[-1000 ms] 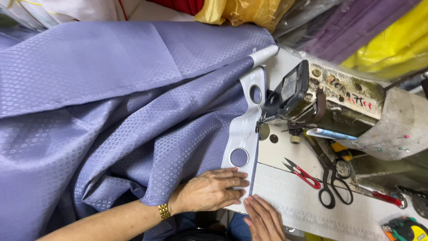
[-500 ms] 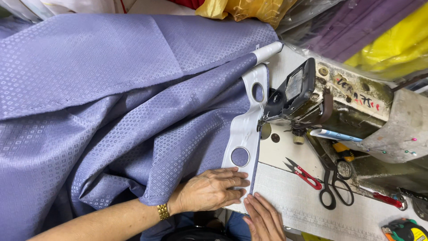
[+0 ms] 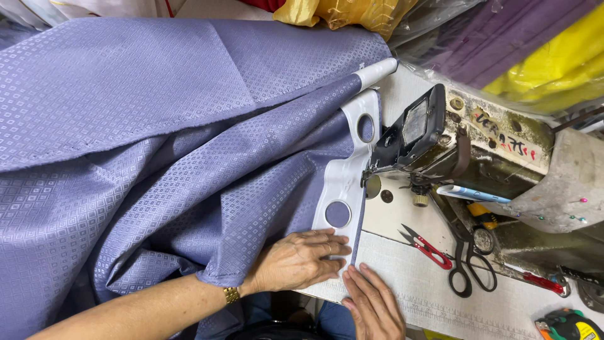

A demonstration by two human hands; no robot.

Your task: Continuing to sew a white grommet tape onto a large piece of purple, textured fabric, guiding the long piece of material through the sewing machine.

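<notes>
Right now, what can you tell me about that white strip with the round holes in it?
The white strip is a long, stiff-looking band lying along the edge of the lavender fabric. It has big round holes, and the lavender shows through them. It runs under the sewing machine head. The left hand lies flat on its near end, and the right hand touches that end too.

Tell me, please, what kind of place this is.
Probably a sewing or curtain-making workshop. A worn sewing machine stands on the table, lilac patterned fabric with a white eyelet tape lies under its needle, and black scissors and red thread snips lie beside it.
</notes>
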